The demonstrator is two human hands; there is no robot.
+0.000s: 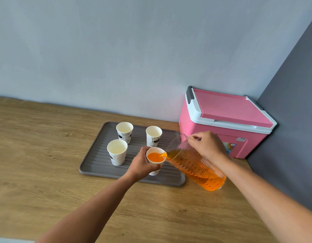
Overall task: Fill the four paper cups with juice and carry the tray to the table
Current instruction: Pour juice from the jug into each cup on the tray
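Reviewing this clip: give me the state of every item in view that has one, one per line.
near right cup: partly filled with juice, being poured into
near left cup: empty, upright
far left cup: empty, upright
far right cup: empty, upright
pitcher: tilted, pouring
pink cooler: lid closed
tray: flat on counter
left hand: gripping near right cup
right hand: gripping pitcher

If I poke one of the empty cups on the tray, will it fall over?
Probably, yes. The empty cup looks like thin paper with nothing inside, so it is likely very light. It is tall and narrower at the bottom, so it may tip easily. The ridged tray might also make it wobble.
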